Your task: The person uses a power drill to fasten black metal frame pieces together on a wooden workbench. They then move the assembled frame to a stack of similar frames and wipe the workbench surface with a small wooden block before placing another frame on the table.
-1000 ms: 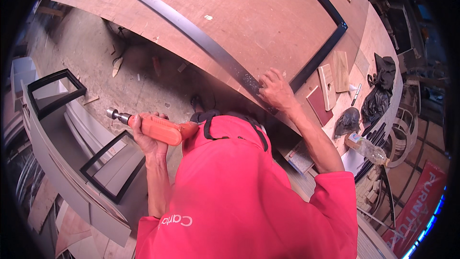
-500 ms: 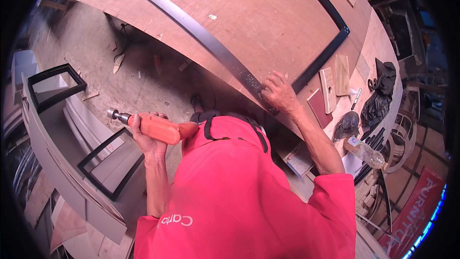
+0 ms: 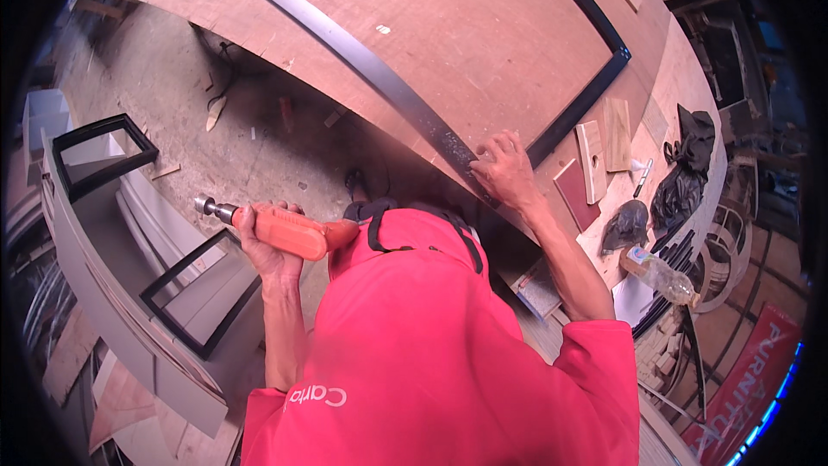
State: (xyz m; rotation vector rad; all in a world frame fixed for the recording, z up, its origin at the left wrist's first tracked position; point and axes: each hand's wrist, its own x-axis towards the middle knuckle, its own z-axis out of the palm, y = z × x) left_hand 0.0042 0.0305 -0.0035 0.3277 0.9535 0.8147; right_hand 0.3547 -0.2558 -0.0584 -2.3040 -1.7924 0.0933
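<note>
Dark frame [image 3: 379,85] flat on the table [image 3: 198,4], near bar slanting along the edge, its nearest corner by the body; presumably so placed for full support and easy reach. Right hand [image 3: 507,171] at that corner, fingers bent and loosely bunched over the bar; cannot tell whether they pinch anything. Pale specks on the bar just beside them. Left hand [image 3: 274,263] off the table, fingers wrapped tight round the orange drill [image 3: 297,235], bit pointing left, well apart from the frame: reads as a parking hold, leaving the right hand free. Wood pieces [image 3: 589,162], black bag [image 3: 681,194] and bottle [image 3: 660,276] sit right of the frame, probably kept outside it to leave its inside bare.
</note>
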